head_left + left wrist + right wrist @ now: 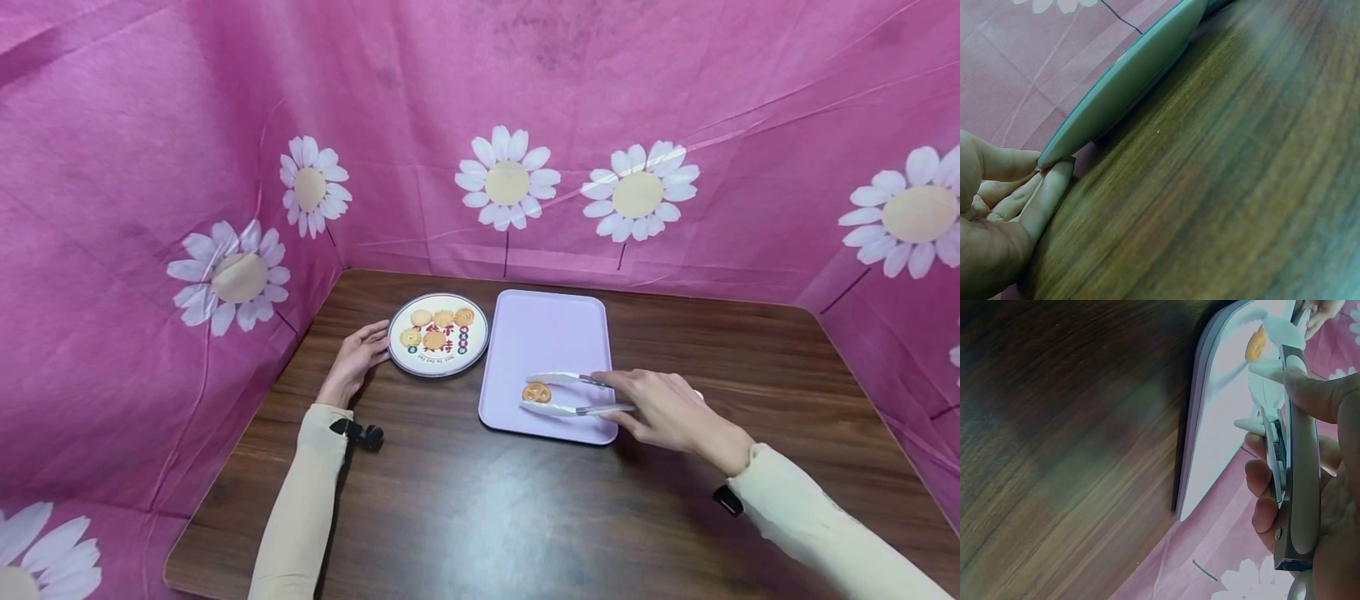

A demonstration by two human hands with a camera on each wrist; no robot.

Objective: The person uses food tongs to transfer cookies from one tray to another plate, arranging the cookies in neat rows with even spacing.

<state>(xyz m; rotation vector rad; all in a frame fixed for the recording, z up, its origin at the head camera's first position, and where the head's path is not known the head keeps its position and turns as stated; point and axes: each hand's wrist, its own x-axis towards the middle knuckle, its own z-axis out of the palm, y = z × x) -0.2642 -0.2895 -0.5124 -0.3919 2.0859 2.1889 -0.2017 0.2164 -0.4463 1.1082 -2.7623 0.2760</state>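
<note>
My left hand pinches the left rim of a round white plate, thumb and finger meeting at its edge in the left wrist view. Several cookies lie on the plate over printed red characters. In my right hand are metal tongs with pale tips, gripped along their arms. The tongs' tips are spread, one on either side of a pretzel-shaped cookie on a lilac tray. The right wrist view shows this cookie by the tips; I cannot tell whether they touch it.
A dark brown wooden table carries the plate on the left and the tray just right of it. Pink cloth with large white daisies hangs behind and at both sides of the table.
</note>
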